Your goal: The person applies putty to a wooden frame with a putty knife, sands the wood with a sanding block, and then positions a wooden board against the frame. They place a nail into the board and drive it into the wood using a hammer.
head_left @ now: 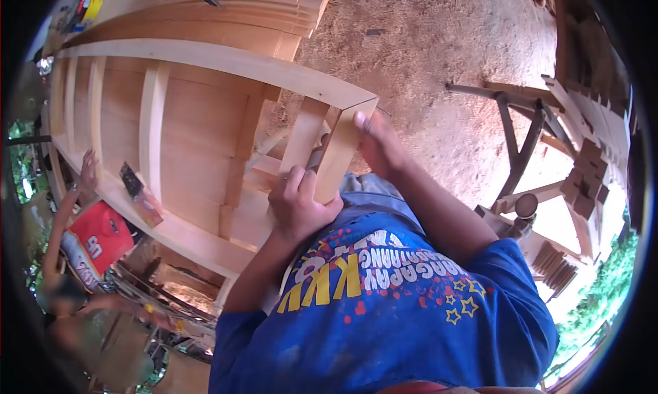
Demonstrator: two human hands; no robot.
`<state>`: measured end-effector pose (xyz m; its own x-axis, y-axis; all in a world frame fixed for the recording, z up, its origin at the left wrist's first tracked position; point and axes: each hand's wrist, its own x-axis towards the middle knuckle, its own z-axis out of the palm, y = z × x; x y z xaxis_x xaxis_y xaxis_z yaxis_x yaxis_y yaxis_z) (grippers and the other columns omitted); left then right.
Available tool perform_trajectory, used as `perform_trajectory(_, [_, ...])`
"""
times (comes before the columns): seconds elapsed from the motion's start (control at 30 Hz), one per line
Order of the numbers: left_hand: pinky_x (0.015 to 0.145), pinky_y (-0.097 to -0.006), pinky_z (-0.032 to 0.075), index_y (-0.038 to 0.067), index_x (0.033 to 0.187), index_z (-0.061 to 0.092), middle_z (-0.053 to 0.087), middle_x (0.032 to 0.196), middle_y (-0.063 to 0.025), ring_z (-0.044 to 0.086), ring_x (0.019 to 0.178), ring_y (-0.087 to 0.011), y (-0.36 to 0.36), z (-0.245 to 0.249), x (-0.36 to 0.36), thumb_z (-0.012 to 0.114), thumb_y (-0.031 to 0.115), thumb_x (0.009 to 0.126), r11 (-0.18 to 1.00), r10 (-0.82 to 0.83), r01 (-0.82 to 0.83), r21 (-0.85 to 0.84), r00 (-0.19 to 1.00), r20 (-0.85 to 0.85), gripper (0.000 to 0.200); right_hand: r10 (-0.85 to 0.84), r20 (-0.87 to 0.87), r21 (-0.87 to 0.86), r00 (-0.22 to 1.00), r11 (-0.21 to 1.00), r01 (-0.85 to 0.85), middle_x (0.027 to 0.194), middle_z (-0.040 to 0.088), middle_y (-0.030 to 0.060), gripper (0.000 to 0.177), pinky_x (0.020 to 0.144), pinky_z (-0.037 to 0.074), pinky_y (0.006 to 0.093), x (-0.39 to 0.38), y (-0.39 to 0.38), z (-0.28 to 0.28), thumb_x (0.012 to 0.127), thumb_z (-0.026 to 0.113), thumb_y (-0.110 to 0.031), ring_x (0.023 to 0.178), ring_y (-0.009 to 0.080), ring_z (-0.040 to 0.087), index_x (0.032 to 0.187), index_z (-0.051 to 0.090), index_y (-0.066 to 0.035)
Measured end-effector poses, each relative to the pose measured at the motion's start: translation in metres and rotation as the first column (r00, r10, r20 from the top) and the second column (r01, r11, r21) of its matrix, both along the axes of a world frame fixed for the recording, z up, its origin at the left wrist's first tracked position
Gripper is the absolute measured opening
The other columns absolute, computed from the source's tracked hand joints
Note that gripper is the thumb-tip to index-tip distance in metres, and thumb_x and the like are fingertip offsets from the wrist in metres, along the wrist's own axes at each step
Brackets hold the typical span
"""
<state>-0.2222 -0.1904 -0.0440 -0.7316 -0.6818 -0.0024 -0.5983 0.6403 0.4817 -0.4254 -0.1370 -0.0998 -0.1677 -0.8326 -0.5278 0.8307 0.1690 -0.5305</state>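
Observation:
A long frame of pale wood (pixel 205 55) with several crosspieces stretches from the far left to just before my body. My left hand (pixel 301 203) is closed around the near part of its end piece (pixel 340 147), fingers curled over the inner edge. At the frame's far corner, my right hand (pixel 380 146) is closed against the end piece, its fingertips at the edge. A thin dark line crosses the wood at that corner. Some of the right fingers are hidden and slightly smeared.
A co-worker's hand (pixel 88 171) rests by the frame's left rail, near a dark-ended tool or block (pixel 142 195). A red bag (pixel 103 235) is below it. Wooden boards (pixel 253 13) lie behind the frame. Wooden supports and offcuts (pixel 524 137) stand at right on the dirt floor (pixel 425 51).

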Motion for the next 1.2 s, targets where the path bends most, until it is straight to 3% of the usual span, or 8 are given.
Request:
perform_trajectory(0.1, [0.064, -0.0474, 0.053, 0.005, 0.084, 0.064, 0.058, 0.085, -0.012, 0.063, 0.075, -0.0363, -0.002, 0.0, -0.002, 0.086, 0.028, 0.06, 1.0, -0.02, 0.02, -0.018, 1.0, -0.006, 0.04, -0.166, -0.081, 0.07, 0.983, 0.983, 0.172, 0.128, 0.063, 0.0086, 0.057, 0.098, 0.053, 0.0416, -0.001, -0.014, -0.012, 0.093, 0.078, -0.034, 0.114, 0.0208, 0.064, 0.136, 0.051, -0.007])
perform_trajectory(0.13, [0.064, -0.0475, 0.053, 0.005, 0.084, 0.064, 0.058, 0.085, -0.0121, 0.063, 0.075, -0.0366, -0.001, 0.001, -0.002, 0.086, 0.028, 0.06, 1.0, -0.02, 0.02, -0.013, 1.0, -0.002, 0.04, -0.248, -0.018, 0.091, 0.969, 0.964, 0.248, 0.122, 0.066, 0.0089, 0.05, 0.095, 0.054, 0.0391, 0.003, -0.017, -0.007, 0.092, 0.079, -0.027, 0.11, 0.0195, 0.065, 0.129, 0.055, -0.006])
perform_trajectory(0.23, [0.062, -0.0471, 0.054, 0.008, 0.076, 0.057, 0.058, 0.084, -0.011, 0.063, 0.074, -0.0354, 0.001, 0.001, -0.005, 0.084, 0.03, 0.061, 0.999, -0.025, 0.026, -0.031, 0.999, 0.028, 0.038, -0.277, -0.047, 0.107, 0.96, 0.954, 0.281, 0.116, 0.069, 0.0087, 0.051, 0.095, 0.054, 0.0374, 0.003, -0.017, -0.008, 0.089, 0.082, -0.025, 0.106, 0.0193, 0.066, 0.128, 0.056, -0.003])
perform_trajectory(0.63, [0.056, -0.0475, 0.046, 0.005, 0.072, 0.051, 0.051, 0.077, -0.0132, 0.056, 0.066, -0.0366, -0.003, -0.002, -0.01, 0.086, 0.023, 0.056, 0.997, -0.077, 0.078, -0.019, 0.997, 0.007, 0.042, -0.202, -0.187, 0.131, 0.961, 0.965, 0.229, 0.114, 0.069, 0.0099, 0.062, 0.098, 0.053, 0.0339, -0.003, -0.016, -0.007, 0.084, 0.088, -0.03, 0.105, 0.0173, 0.066, 0.127, 0.058, 0.001])
perform_trajectory(0.73, [0.055, -0.0476, 0.045, 0.005, 0.071, 0.049, 0.05, 0.075, -0.0128, 0.055, 0.064, -0.0363, -0.004, -0.004, -0.008, 0.086, 0.021, 0.056, 0.996, -0.085, 0.085, 0.01, 0.996, 0.014, 0.042, -0.22, -0.143, 0.1, 0.965, 0.967, 0.235, 0.115, 0.069, 0.0104, 0.065, 0.099, 0.052, 0.034, -0.007, -0.016, -0.004, 0.081, 0.091, -0.029, 0.107, 0.0171, 0.065, 0.126, 0.057, 0.003])
perform_trajectory(0.87, [0.054, -0.0465, 0.048, 0.008, 0.072, 0.053, 0.053, 0.075, -0.0115, 0.058, 0.065, -0.0356, -0.005, -0.003, -0.008, 0.086, 0.029, 0.06, 0.995, -0.096, 0.096, 0.002, 0.994, 0.056, 0.041, -0.173, -0.189, 0.112, 0.967, 0.974, 0.196, 0.115, 0.067, 0.0105, 0.067, 0.1, 0.052, 0.0339, -0.007, -0.014, -0.015, 0.08, 0.092, -0.028, 0.11, 0.0168, 0.064, 0.126, 0.056, 0.003])
perform_trajectory(0.97, [0.054, -0.0462, 0.048, 0.008, 0.073, 0.054, 0.053, 0.075, -0.0112, 0.058, 0.065, -0.0349, -0.004, -0.003, -0.008, 0.086, 0.029, 0.06, 0.996, -0.088, 0.088, 0.0, 0.994, 0.06, 0.041, -0.103, -0.228, 0.128, 0.968, 0.983, 0.135, 0.129, 0.066, 0.0093, 0.063, 0.107, 0.046, 0.0358, -0.007, -0.012, -0.018, 0.088, 0.085, -0.022, 0.121, 0.0176, 0.06, 0.137, 0.053, 0.0])
perform_trajectory(1.2, [0.055, -0.0468, 0.046, 0.006, 0.075, 0.054, 0.052, 0.076, -0.0119, 0.056, 0.064, -0.0349, -0.005, -0.002, -0.01, 0.086, 0.025, 0.058, 0.995, -0.098, 0.097, 0.012, 0.995, 0.02, 0.04, -0.192, -0.123, 0.105, 0.974, 0.973, 0.205, 0.12, 0.065, 0.0105, 0.072, 0.102, 0.051, 0.0345, -0.008, -0.015, -0.014, 0.079, 0.092, -0.025, 0.113, 0.0177, 0.063, 0.131, 0.05, 0.003])
